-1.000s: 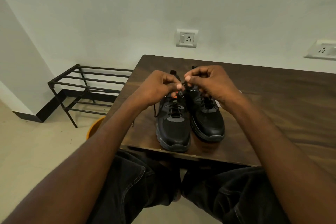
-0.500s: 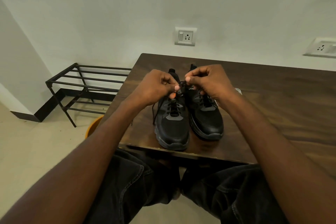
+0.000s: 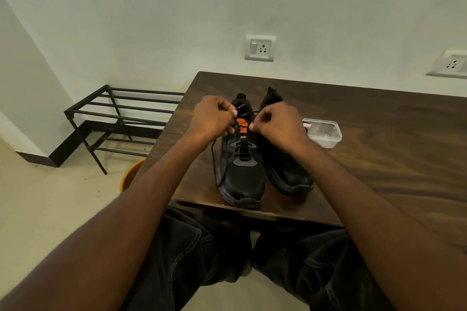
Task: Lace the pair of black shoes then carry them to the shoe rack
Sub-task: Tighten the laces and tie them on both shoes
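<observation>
Two black shoes stand side by side near the front edge of the dark wooden table (image 3: 379,159), toes toward me. The left shoe (image 3: 243,179) has an orange tongue and a black lace (image 3: 214,159) that hangs in a loop down its left side. My left hand (image 3: 212,118) pinches the lace ends above the tongue, with the tips sticking out past the fingers. My right hand (image 3: 278,124) pinches a lace strand at the shoe's upper eyelets and covers part of the right shoe (image 3: 290,171). The black metal shoe rack (image 3: 121,118) stands on the floor to the left of the table.
A clear plastic container (image 3: 323,132) sits on the table just right of my right hand. An orange bucket (image 3: 131,177) shows on the floor under the table's left corner. Two wall sockets (image 3: 260,48) are behind the table. My knees are below the table edge.
My hands, which met over the shoes, have drawn a little apart. The right hand moved right, uncovering the plastic container. The lace tips now stick out past my left fingers.
</observation>
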Demonstrator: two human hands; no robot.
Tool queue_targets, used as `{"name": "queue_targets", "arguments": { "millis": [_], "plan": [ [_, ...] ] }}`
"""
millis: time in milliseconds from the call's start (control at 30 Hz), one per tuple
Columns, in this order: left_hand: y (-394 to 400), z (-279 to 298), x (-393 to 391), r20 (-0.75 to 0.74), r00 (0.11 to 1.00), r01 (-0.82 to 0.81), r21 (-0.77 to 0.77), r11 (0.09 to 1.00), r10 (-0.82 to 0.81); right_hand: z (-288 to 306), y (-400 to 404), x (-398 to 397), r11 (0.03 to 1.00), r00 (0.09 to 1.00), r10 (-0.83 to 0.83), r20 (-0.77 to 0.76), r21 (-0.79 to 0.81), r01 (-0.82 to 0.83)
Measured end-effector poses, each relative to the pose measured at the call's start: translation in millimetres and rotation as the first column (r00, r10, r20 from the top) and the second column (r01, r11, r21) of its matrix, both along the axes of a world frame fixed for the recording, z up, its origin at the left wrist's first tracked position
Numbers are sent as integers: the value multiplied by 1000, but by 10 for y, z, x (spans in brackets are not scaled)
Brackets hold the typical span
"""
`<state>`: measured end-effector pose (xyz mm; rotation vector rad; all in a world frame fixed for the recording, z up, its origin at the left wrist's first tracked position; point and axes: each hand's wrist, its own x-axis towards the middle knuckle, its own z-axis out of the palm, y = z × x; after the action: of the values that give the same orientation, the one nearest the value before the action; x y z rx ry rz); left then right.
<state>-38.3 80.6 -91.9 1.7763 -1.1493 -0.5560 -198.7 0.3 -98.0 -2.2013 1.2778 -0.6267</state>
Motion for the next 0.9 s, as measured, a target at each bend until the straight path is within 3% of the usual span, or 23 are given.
{"name": "queue_targets", "arguments": {
  "millis": [67,233,367,500,633,900],
  "plan": [
    [-24,-42,45,-2,1000,7,10,1000,-7,-68,54,26,999,996,34,-87,-27,-37],
    [-49,-91,68,28,999,20,25,999,-21,-124,108,130,995,990,50,-132,-73,-60],
    [-47,-125,56,132,988,74,21,997,-76,-109,117,118,993,989,81,-126,-79,-91],
    [-47,-138,9,281,956,88,9,996,-87,-60,29,97,997,999,17,-50,-81,-21],
    [-59,-154,-40,385,918,101,16,995,-99,-83,-44,78,992,985,76,-156,-88,-91],
    [-100,-151,-61,472,878,66,47,997,-80,-247,-95,79,989,987,103,-120,-92,-115]
  ]
}}
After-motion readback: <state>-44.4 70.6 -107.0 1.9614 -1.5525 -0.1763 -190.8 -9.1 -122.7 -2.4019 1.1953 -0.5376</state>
